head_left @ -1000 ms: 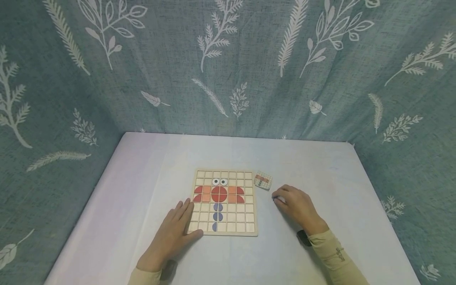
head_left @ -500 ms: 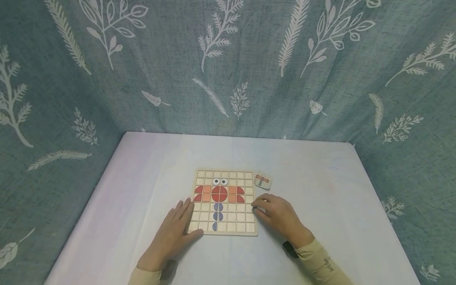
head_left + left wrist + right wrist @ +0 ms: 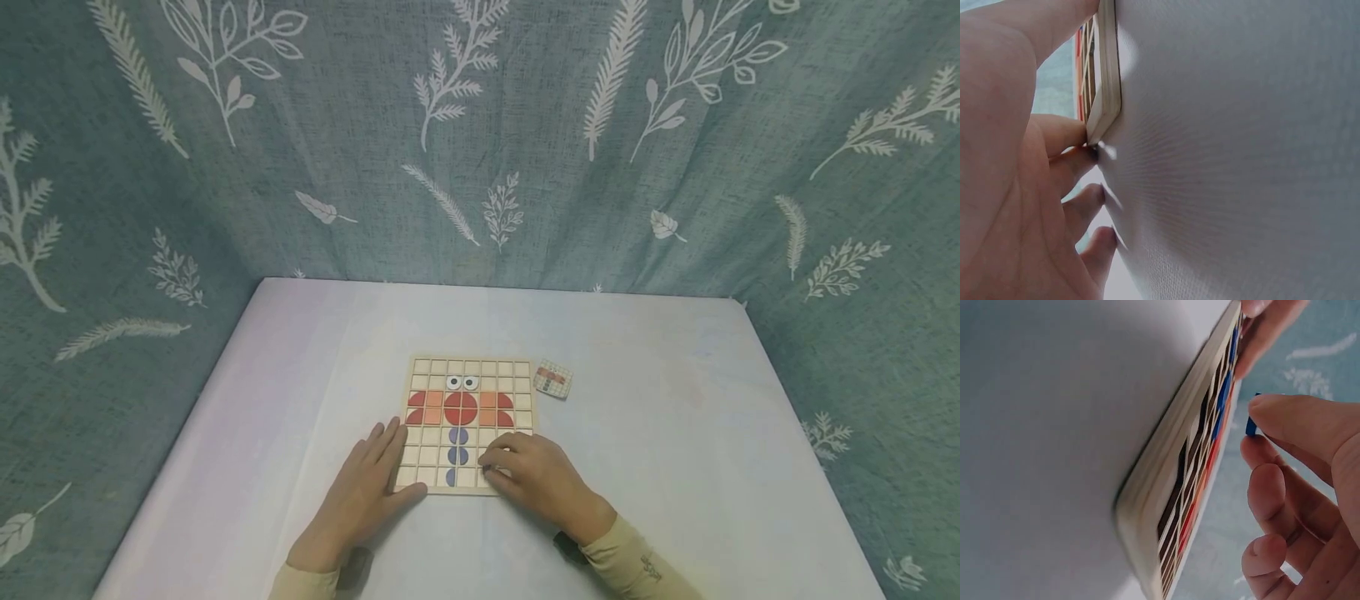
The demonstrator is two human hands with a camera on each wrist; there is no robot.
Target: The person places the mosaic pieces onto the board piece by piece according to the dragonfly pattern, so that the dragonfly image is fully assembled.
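A square wooden grid board lies on the table, with a figure of red, orange and blue pieces and two eye tiles set in it. My left hand rests at its near left corner, fingers straight along the left side and thumb on the near edge. Above the board's lower right part, my right hand pinches a small blue tile between thumb and forefinger. In the right wrist view that tile is apart from the board; its full shape is hidden by the fingers.
A small card with a printed grid picture lies just beyond the board's right side. The pale table is bordered by green leaf-patterned cloth at the back and sides.
My right hand has moved left with the blue tile, from the table right of the board to over the board's lower right part. My left hand has stayed in place.
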